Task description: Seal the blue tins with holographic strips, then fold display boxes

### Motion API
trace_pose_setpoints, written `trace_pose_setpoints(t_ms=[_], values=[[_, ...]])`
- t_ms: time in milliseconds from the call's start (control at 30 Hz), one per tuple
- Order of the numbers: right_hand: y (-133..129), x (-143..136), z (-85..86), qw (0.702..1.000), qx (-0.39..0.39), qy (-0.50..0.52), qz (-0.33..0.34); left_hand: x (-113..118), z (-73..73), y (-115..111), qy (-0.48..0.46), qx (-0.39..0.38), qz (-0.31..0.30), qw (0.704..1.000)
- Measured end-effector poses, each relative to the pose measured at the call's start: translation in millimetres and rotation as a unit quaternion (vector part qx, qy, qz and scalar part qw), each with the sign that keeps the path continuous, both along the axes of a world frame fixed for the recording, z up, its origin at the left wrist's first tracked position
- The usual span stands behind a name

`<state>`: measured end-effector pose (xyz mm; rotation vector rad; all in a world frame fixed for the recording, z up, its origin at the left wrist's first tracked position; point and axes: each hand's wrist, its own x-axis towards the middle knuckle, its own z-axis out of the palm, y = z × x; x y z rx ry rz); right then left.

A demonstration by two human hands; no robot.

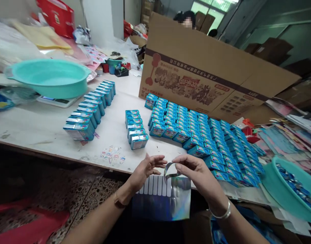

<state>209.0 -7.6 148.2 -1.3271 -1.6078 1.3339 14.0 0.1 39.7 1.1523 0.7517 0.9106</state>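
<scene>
My right hand (196, 169) pinches a curled, shiny sticker strip (168, 171) between thumb and fingertips. To its left, my left hand (149, 169) has its fingers stretched out and apart, close to the strip's free end and holding nothing that I can see. Below both hands, a silvery sticker sheet (180, 196) overhangs the table's front edge, with a row of pale narrow strips on its upper left part. Beyond my left hand stands a short row of small blue boxes (139, 141). A large block of similar blue boxes (182, 135) fills the table ahead of my right hand.
Another row of blue boxes (80, 130) stands left on the white table (114, 115). A turquoise basin (48, 79) rests on a scale (60, 101). A big carton (196, 71) stands behind the boxes, with a person beyond it. A second basin (274, 176) holds small blue items.
</scene>
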Motion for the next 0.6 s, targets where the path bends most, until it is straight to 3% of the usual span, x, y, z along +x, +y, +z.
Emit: trace_pose_setpoints(t_ms=[100, 200, 333, 433, 533, 600], values=[[18, -20, 0.4, 1.0, -0.002, 0.006, 0.026, -12, 19.0, -8, -0.077, -0.022, 0.045, 0.996], [29, -37, 0.2, 0.997, 0.041, -0.044, 0.046, -20, 26.0, -11, -0.039, -0.018, 0.141, 0.989], [40, -58, 2.7, 0.982, 0.107, -0.122, 0.094, -37, 23.7, -4, -0.002, -0.012, 0.25, 0.968], [50, -73, 4.1, 0.979, 0.113, -0.121, 0.116, -57, 20.6, 8, 0.004, -0.011, 0.335, 0.942], [64, -88, 3.3, 0.985, 0.106, -0.081, 0.107, -76, 18.0, 19, -0.083, -0.071, 0.417, 0.902], [75, -98, 1.8, 0.988, 0.096, -0.056, 0.104, -83, 17.0, 22, -0.172, -0.109, 0.408, 0.89]])
